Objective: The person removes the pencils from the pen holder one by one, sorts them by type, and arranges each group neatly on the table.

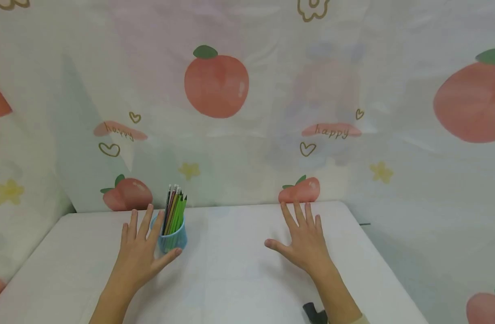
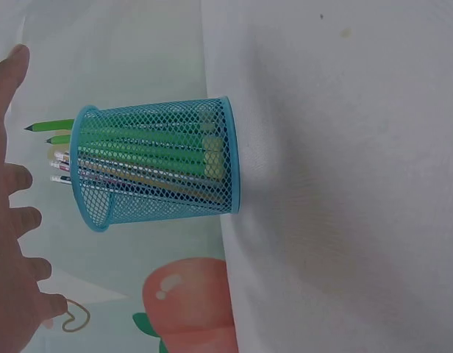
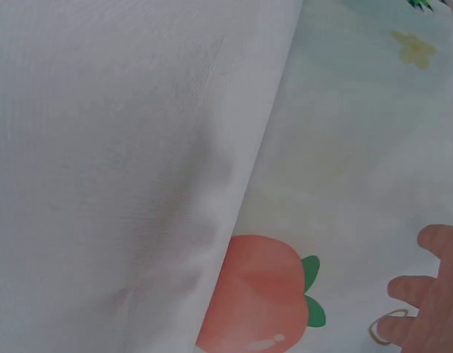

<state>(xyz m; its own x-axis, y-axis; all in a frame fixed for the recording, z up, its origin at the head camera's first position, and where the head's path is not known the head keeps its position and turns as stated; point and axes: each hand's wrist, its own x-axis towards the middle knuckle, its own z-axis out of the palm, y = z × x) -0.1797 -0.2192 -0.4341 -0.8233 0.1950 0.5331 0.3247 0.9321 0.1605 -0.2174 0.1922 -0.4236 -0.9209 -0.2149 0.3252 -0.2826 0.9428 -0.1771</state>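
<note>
Nearest, at the bottom edge of the head view and right of centre, a black object (image 1: 314,313) shows in part beside the right forearm; what it is cannot be told. The white-covered table (image 1: 227,274) fills the lower middle of the frame.

In the lower left of the frame the left hand (image 1: 139,254) is held over the table, palm down, its fingers straight and spread apart, the thumb reaching toward the picture's centre. Right of centre, the right hand (image 1: 305,245) lies in the same way, fingers fanned and thumb apart, with a soft shadow on the cloth below it.

Just beyond the left hand, left of centre, stands a light-blue mesh pencil cup (image 1: 175,242), upright on the table. The left index finger overlaps its rim in the head view, but the left wrist view shows a gap between hand and cup. Inside lean green pencils (image 1: 178,218), dark points up, and several darker pencils (image 1: 168,211) with white eraser ends up.

Farthest, across the upper frame, hangs a pale backdrop (image 1: 267,99) printed with a large peach (image 1: 216,85) at upper centre, "happy" lettering, hearts and yellow flowers.
</note>
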